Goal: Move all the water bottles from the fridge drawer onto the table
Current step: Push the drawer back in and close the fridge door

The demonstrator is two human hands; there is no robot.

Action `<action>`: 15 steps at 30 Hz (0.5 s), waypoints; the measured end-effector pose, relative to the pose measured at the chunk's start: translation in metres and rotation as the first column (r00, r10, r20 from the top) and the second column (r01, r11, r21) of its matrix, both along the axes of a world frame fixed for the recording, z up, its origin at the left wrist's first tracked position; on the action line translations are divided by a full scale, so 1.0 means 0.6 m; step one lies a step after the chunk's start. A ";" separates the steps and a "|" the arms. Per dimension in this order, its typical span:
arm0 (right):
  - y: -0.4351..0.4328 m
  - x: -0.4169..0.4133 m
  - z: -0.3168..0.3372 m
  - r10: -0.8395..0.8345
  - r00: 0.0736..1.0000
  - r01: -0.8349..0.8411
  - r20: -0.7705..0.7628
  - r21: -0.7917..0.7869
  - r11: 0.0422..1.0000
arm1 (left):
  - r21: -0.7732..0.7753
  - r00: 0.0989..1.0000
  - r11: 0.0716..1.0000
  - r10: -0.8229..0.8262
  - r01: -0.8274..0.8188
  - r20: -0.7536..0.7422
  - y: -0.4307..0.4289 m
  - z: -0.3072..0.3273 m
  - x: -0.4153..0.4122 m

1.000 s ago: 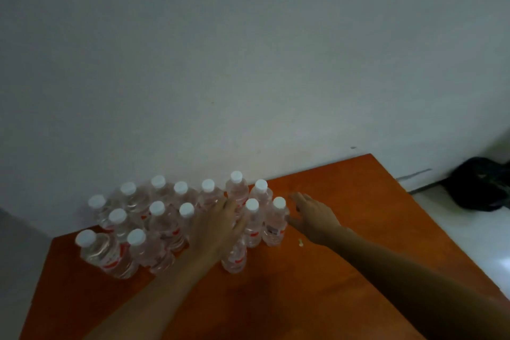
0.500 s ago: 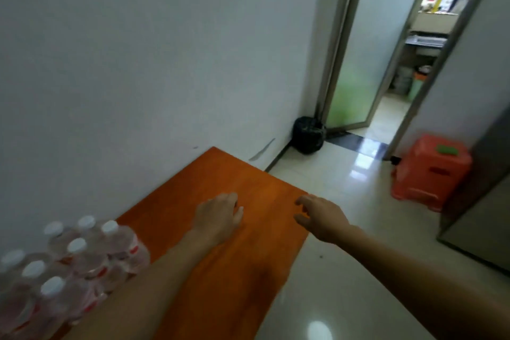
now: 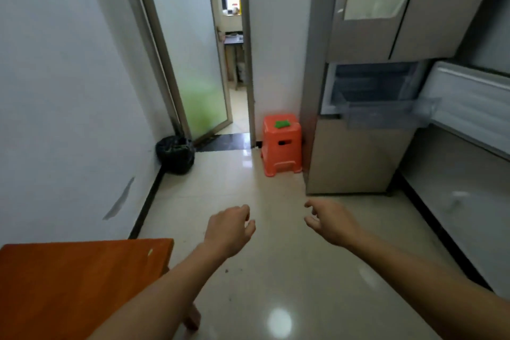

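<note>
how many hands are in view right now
2. The left hand hangs over the floor beyond the orange table corner; the right hand hangs over the floor in front of the fridge. Both are empty; neither is hidden.

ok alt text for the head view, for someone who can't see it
The left hand and right hand, both empty, reach over a shiny floor toward a fridge with its drawer pulled out. Orange table corner lower left; orange stool and black bag near the doorway.
</note>
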State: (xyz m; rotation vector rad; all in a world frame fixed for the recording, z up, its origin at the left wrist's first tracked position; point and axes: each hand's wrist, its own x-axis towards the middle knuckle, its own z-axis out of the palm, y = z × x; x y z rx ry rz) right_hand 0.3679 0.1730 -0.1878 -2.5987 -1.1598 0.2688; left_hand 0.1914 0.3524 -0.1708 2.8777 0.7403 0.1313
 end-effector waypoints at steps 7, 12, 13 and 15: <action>-0.002 0.247 -0.010 -0.204 0.979 0.203 0.017 0.019 0.979 | -0.012 0.985 0.985 -0.172 0.172 0.019 0.062 -0.012 0.317; -0.015 0.409 0.017 -0.388 0.922 0.386 0.021 0.065 0.920 | -0.033 0.938 0.938 -0.343 0.345 0.056 0.092 0.024 0.527; -0.023 0.436 0.023 -0.418 0.908 0.415 0.021 0.077 0.906 | -0.036 0.928 0.929 -0.367 0.370 0.066 0.093 0.029 0.568; -0.042 0.486 0.027 -0.473 0.881 0.471 0.016 0.082 0.879 | -0.047 0.912 0.911 -0.406 0.409 0.060 0.087 0.031 0.641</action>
